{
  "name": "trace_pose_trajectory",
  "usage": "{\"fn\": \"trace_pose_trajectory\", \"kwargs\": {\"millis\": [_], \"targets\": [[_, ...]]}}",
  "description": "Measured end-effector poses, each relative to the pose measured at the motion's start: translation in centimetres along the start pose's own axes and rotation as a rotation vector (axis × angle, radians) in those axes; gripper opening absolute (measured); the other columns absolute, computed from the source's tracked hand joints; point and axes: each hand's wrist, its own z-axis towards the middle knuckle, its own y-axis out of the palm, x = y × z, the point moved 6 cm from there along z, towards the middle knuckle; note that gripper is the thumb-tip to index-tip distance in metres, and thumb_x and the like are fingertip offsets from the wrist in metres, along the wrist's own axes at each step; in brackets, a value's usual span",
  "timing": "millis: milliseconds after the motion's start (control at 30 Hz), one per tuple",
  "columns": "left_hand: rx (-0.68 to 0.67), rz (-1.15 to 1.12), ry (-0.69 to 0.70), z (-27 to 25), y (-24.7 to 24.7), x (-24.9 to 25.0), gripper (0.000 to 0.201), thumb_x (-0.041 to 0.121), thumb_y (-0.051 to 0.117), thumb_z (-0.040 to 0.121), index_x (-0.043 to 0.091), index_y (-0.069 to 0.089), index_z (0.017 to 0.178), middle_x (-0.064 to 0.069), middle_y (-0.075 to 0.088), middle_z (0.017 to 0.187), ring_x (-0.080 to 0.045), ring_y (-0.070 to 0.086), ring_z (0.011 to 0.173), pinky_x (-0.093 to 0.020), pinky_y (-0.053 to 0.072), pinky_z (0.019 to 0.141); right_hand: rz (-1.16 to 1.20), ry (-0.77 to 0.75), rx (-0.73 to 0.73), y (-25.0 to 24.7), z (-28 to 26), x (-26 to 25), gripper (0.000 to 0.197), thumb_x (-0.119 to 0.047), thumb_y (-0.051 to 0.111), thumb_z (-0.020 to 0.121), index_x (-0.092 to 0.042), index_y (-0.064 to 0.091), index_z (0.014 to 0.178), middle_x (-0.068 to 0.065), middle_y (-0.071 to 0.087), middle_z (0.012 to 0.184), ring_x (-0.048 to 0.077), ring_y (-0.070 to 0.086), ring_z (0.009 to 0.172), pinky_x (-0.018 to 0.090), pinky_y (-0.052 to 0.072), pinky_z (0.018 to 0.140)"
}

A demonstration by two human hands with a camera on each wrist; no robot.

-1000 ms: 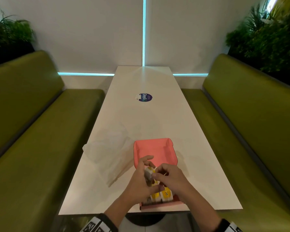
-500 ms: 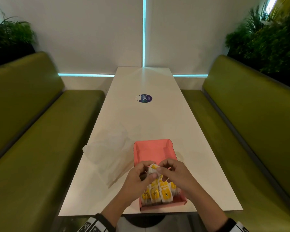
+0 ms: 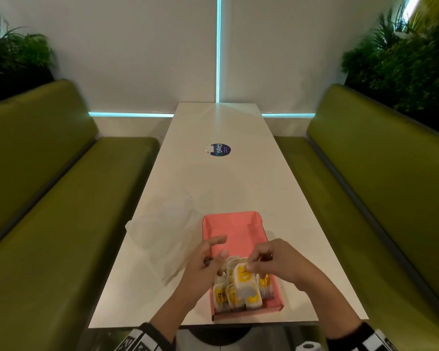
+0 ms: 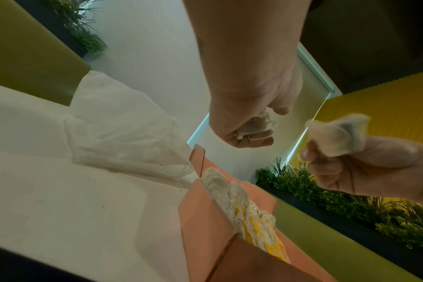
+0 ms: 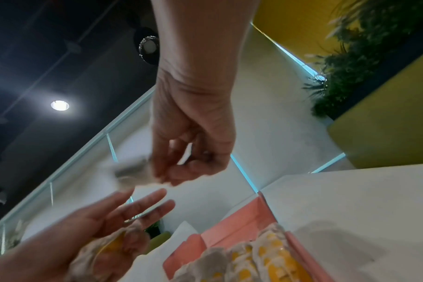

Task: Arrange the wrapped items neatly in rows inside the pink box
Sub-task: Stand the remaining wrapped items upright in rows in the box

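So from the head view, the pink box point(image 3: 232, 226) sits near the front edge of the white table point(image 3: 228, 183), its near half packed with wrapped items point(image 3: 235, 295) standing in rows. The right hand point(image 3: 280, 263) pinches one white-and-yellow packet point(image 3: 242, 277) just above them, while the left hand point(image 3: 204, 268) hovers beside it, first fingers stretched out. A crumpled clear plastic bag point(image 3: 162, 231) lies left of the box. The left wrist view shows the left hand's lower fingers curled on a packet. The right wrist view is blurry, showing the right fingertips point(image 5: 167, 175) closed on a wrapper.
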Motion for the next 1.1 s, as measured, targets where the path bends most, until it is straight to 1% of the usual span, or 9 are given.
{"fn": "trace_pose_trajectory", "kwargs": {"millis": [133, 267, 400, 467, 567, 667, 800, 967, 1100], "targets": [[-0.025, -0.036, -0.017, -0.2, 0.2, 0.4, 0.024, 0.021, 0.049, 0.094, 0.021, 0.063, 0.113, 0.006, 0.054, 0.069, 0.001, 0.048, 0.047, -0.011, 0.038, 0.046, -0.281, -0.034, 0.41, -2.2, 0.0, -0.2, 0.025, -0.026, 0.073, 0.079, -0.027, 0.058, 0.058, -0.01, 0.062, 0.072, 0.002, 0.052, 0.063, 0.012, 0.039, 0.06], [-0.1, 0.044, -0.009, -0.3, 0.8, 0.3, 0.029, 0.033, 0.061, 0.084, 0.032, 0.063, 0.113, 0.016, 0.052, 0.056, 0.0, 0.049, 0.052, -0.013, 0.04, 0.051, -0.081, -0.029, 0.185, -0.7, 0.1, 0.0, 0.011, -0.02, 0.075, 0.077, -0.016, 0.069, 0.069, -0.004, 0.065, 0.071, 0.005, 0.054, 0.06, 0.014, 0.044, 0.056], [-0.146, 0.035, -0.026, -0.3, 1.3, 0.3, 0.011, 0.022, 0.07, 0.081, 0.024, 0.071, 0.092, 0.012, 0.071, 0.077, 0.001, 0.062, 0.067, -0.015, 0.046, 0.061, 0.134, -0.043, 0.242, -1.2, -0.1, -0.2, 0.013, -0.015, 0.074, 0.079, -0.016, 0.068, 0.067, -0.002, 0.062, 0.066, 0.009, 0.052, 0.057, 0.018, 0.045, 0.055], [-0.132, 0.031, -0.035, -0.3, 1.3, 0.2, 0.004, 0.02, 0.07, 0.082, 0.022, 0.072, 0.085, 0.009, 0.071, 0.075, -0.001, 0.06, 0.064, -0.018, 0.046, 0.061, 0.174, -0.039, 0.257, -1.1, -0.1, -0.2, 0.008, -0.015, 0.073, 0.079, -0.014, 0.068, 0.072, 0.0, 0.062, 0.069, 0.006, 0.052, 0.055, 0.018, 0.046, 0.055], [-0.114, 0.009, -0.023, -0.4, 1.4, 0.7, 0.004, 0.018, 0.069, 0.083, 0.021, 0.071, 0.083, 0.013, 0.067, 0.063, 0.004, 0.053, 0.053, -0.012, 0.041, 0.054, 0.193, -0.006, 0.186, -0.5, -0.1, 0.1, 0.014, -0.019, 0.077, 0.075, -0.016, 0.07, 0.087, -0.001, 0.067, 0.081, 0.008, 0.061, 0.065, 0.02, 0.051, 0.064], [-0.101, -0.006, -0.02, -0.4, 1.5, 0.8, 0.005, 0.018, 0.068, 0.083, 0.021, 0.071, 0.082, 0.014, 0.065, 0.06, 0.004, 0.051, 0.051, -0.011, 0.04, 0.052, 0.162, 0.031, 0.164, 0.2, -0.1, 0.8, 0.017, -0.019, 0.077, 0.074, -0.015, 0.071, 0.09, 0.003, 0.071, 0.088, 0.024, 0.067, 0.085, 0.034, 0.055, 0.078], [-0.036, -0.019, -0.079, -0.2, 1.1, -0.1, 0.011, 0.019, 0.062, 0.089, 0.02, 0.073, 0.088, 0.013, 0.062, 0.055, -0.001, 0.052, 0.051, -0.015, 0.04, 0.048, 0.247, 0.041, 0.235, 0.3, 0.0, 1.0, 0.011, -0.012, 0.065, 0.085, -0.005, 0.067, 0.093, 0.017, 0.069, 0.093, 0.031, 0.066, 0.084, 0.042, 0.054, 0.083], [0.007, 0.036, -0.02, -0.2, 0.9, 0.3, 0.013, 0.017, 0.061, 0.089, 0.024, 0.071, 0.084, 0.019, 0.064, 0.06, 0.003, 0.056, 0.056, -0.015, 0.044, 0.056, 0.329, 0.093, 0.194, 0.7, 0.2, 1.1, 0.013, -0.011, 0.055, 0.092, -0.002, 0.061, 0.1, 0.014, 0.066, 0.09, 0.013, 0.061, 0.067, 0.028, 0.05, 0.068], [0.022, 0.081, 0.069, -0.2, 0.6, 0.5, 0.008, 0.019, 0.066, 0.085, 0.025, 0.07, 0.081, 0.015, 0.064, 0.063, -0.002, 0.053, 0.059, -0.028, 0.05, 0.064, 0.428, 0.136, 0.197, 0.7, 0.4, 1.7, 0.015, -0.008, 0.055, 0.092, 0.003, 0.059, 0.1, 0.008, 0.064, 0.08, 0.01, 0.057, 0.058, 0.024, 0.048, 0.06]]}}
